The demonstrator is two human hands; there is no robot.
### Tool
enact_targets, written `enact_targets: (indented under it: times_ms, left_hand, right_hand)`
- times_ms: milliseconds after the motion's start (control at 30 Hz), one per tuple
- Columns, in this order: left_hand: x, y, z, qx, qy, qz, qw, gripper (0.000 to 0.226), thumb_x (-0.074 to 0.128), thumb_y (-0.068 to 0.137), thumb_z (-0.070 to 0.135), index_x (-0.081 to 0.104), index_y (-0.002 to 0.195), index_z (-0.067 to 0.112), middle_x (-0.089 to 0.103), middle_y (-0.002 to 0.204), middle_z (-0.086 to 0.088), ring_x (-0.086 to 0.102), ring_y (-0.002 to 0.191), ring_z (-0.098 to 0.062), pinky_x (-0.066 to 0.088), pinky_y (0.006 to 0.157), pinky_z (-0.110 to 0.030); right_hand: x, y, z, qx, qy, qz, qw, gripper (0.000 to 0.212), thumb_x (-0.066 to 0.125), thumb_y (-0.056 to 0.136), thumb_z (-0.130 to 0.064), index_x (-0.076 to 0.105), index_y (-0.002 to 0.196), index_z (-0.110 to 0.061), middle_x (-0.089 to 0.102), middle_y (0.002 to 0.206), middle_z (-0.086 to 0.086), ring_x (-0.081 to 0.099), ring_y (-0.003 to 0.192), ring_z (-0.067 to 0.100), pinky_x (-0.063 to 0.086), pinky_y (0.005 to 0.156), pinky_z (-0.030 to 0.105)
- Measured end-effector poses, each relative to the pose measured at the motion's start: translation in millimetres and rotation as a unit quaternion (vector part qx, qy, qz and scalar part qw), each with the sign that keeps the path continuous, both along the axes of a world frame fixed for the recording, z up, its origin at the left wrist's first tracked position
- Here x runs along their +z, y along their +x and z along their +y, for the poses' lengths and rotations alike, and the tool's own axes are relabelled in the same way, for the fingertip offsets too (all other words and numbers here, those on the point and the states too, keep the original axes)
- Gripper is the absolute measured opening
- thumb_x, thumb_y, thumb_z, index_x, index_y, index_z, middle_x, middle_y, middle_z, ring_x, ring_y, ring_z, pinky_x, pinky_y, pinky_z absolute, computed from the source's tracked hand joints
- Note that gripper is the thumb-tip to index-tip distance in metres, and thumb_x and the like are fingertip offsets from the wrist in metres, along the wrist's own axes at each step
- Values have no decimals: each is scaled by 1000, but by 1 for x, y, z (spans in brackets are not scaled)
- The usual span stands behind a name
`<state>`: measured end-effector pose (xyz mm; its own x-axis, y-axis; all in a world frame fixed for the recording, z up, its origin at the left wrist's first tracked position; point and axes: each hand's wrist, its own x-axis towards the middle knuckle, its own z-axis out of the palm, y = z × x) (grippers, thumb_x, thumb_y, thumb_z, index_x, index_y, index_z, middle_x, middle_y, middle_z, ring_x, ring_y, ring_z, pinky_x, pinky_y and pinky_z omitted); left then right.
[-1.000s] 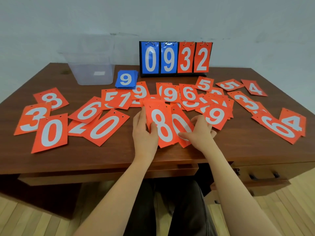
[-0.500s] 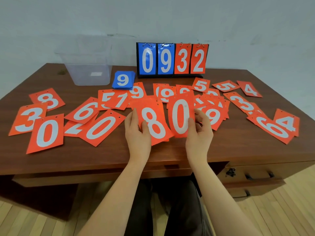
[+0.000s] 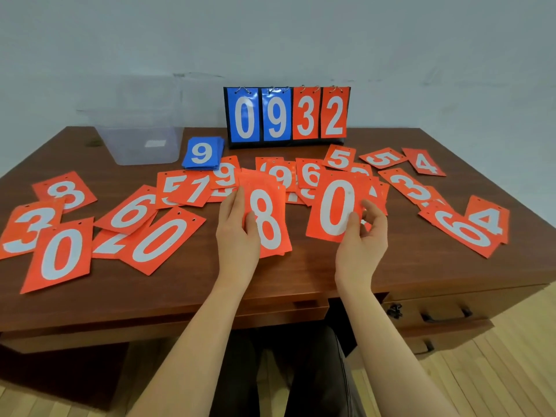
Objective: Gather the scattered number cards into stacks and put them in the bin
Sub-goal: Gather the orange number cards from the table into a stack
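Note:
Many orange number cards lie scattered over the brown desk (image 3: 301,275). My left hand (image 3: 237,236) grips a small stack of orange cards with an 8 on top (image 3: 267,218), held just above the desk's middle. My right hand (image 3: 361,239) pinches a single orange 0 card (image 3: 335,206) by its lower right corner, lifted and apart from the stack. A clear plastic bin (image 3: 141,136) stands at the back left. A neat stack of blue cards topped by a 9 (image 3: 203,153) lies beside the bin.
A flip scoreboard (image 3: 287,115) reading 0932 stands at the back centre against the wall. Loose cards crowd the left side, such as a 0 (image 3: 60,254), and the right side, such as a 4 (image 3: 490,219). Desk drawers sit below right.
My right hand picked the 0 card off the desk, raised it upright and moved it right, away from the 8 stack. My left hand kept hold of the stack.

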<state>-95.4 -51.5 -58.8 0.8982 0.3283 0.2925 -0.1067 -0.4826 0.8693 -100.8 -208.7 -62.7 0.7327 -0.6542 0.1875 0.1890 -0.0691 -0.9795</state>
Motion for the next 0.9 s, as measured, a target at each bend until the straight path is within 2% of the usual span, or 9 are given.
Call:
enact_targets:
  times_ms: [100, 167, 333, 467, 533, 600, 667, 767, 900]
  left_hand:
    - [1, 0, -10, -36, -35, 6, 999, 51, 48, 95, 22, 30, 142, 27, 32, 147, 4, 34, 133, -13, 40, 104, -35]
    - [3, -1, -20, -56, -50, 11, 997, 50, 48, 95, 23, 31, 142, 27, 32, 146, 5, 36, 131, -11, 41, 104, -34]
    - [7, 0, -38, -77, -64, 15, 995, 53, 51, 93, 25, 30, 142, 27, 31, 146, 7, 36, 127, -4, 38, 93, -17]
    - [5, 7, -41, -55, -69, 36, 995, 55, 54, 92, 23, 31, 142, 26, 32, 146, 5, 39, 129, -12, 43, 97, -27]
    - [4, 11, -38, -37, -61, 45, 996, 55, 53, 92, 22, 31, 143, 25, 31, 146, 4, 38, 130, -12, 43, 100, -31]
    - [2, 14, -36, -27, -54, 49, 997, 55, 52, 93, 21, 30, 143, 24, 31, 147, 3, 37, 131, -13, 42, 102, -33]
    - [0, 16, -35, -19, -52, 52, 997, 54, 52, 93, 20, 30, 143, 23, 31, 146, 3, 37, 131, -13, 42, 103, -35]
    - [-1, 17, -36, -11, -51, 59, 997, 54, 52, 93, 20, 31, 143, 23, 32, 146, 2, 37, 131, -14, 43, 103, -37]
    - [-1, 16, -37, -13, -57, 52, 997, 53, 52, 93, 19, 33, 142, 23, 33, 145, 2, 39, 130, -15, 43, 102, -38]
  right_hand:
    - [-1, -1, -1, 46, -15, -3, 999, 29, 52, 95, -16, 52, 122, -25, 55, 107, -11, 55, 102, 5, 47, 80, 7]
    - [-4, 0, 3, 77, -39, 3, 996, 32, 52, 94, -16, 51, 126, -23, 55, 108, -8, 54, 100, 5, 44, 71, 1]
    - [-10, 9, 7, 118, -117, 23, 986, 28, 55, 94, -21, 55, 122, -21, 57, 115, -9, 55, 102, 5, 50, 86, 19]
    - [-15, 18, -15, 125, -225, 47, 965, 31, 59, 91, -24, 58, 121, -17, 51, 122, -7, 50, 113, 13, 45, 93, 25]
    - [-18, 27, -37, 108, -357, 136, 918, 43, 52, 94, -34, 49, 133, -20, 40, 143, -1, 35, 134, 20, 30, 107, 36]
    - [-20, 35, -57, 115, -509, 240, 819, 52, 39, 96, -46, 33, 144, -26, 19, 156, -1, 15, 144, 23, 13, 114, 43]
    - [-18, 43, -68, 152, -571, 293, 752, 55, 27, 97, -51, 21, 148, -30, 8, 159, -3, 5, 146, 22, 5, 116, 44]
    - [-15, 47, -73, 211, -565, 316, 732, 52, 18, 99, -49, 22, 147, -30, 13, 158, -4, 7, 146, 19, 1, 116, 44]
    - [-15, 30, -73, 271, -552, 244, 750, 42, 30, 99, -44, 47, 135, -31, 34, 151, -9, 19, 143, 9, -2, 115, 35]
